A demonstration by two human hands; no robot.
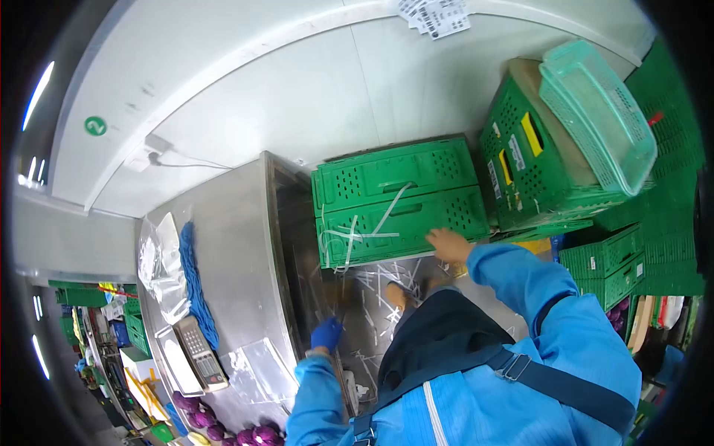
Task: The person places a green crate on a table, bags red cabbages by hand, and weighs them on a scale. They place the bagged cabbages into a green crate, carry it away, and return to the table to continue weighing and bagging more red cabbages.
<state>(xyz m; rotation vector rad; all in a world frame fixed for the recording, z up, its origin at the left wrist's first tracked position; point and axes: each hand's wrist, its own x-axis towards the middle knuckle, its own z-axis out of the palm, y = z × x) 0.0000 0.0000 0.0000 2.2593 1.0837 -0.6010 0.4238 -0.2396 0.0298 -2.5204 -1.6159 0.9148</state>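
My right hand [449,245], bare, is at the lower right edge of a green crate [416,223] that has strips of clear tape on its side. A second green crate [387,175] lies against it on the wall side. My left hand [327,334], in a blue glove, is beside the edge of the metal table [238,201], below the crates. Its fingers are small and blurred, and I cannot make out anything in them.
More green crates [520,149] stand at the right, with a light green basket [599,119] on top. On the table lie plastic bags [160,267], a blue cord [192,290], a scale [199,353] and purple vegetables [259,435]. Tape scraps [372,297] litter the floor.
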